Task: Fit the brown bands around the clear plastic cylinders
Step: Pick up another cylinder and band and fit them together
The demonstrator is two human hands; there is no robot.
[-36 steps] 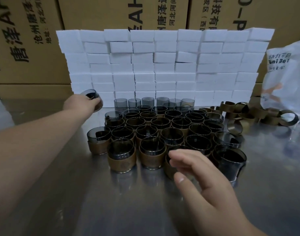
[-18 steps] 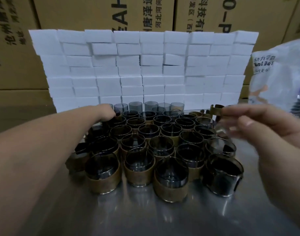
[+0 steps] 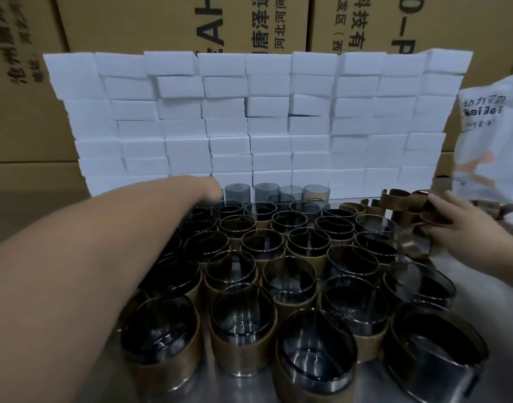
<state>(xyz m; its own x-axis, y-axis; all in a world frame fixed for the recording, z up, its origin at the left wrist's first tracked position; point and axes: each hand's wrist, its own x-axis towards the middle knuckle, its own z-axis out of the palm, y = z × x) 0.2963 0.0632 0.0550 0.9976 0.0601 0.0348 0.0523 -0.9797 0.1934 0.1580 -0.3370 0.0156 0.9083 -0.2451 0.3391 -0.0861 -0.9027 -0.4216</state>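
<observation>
Several smoky clear plastic cylinders with brown bands [image 3: 243, 330] stand packed together on the steel table [image 3: 508, 321]. A few bare cylinders [image 3: 266, 192] stand in the back row. Loose brown bands [image 3: 395, 199] lie piled at the back right. My left hand [image 3: 204, 187] reaches over the group to the back left row; its fingers curl down out of sight. My right hand [image 3: 459, 222] is at the band pile, with thumb and fingers closed around one brown band [image 3: 434, 219].
A wall of stacked white foam blocks [image 3: 249, 112] stands right behind the cylinders. Large cardboard boxes [image 3: 133, 21] fill the background. A white printed plastic bag [image 3: 491, 135] sits at the far right beside the bands.
My left hand swung from the far left, where it held a cylinder, to the back row. My right hand moved from the front right to the band pile.
</observation>
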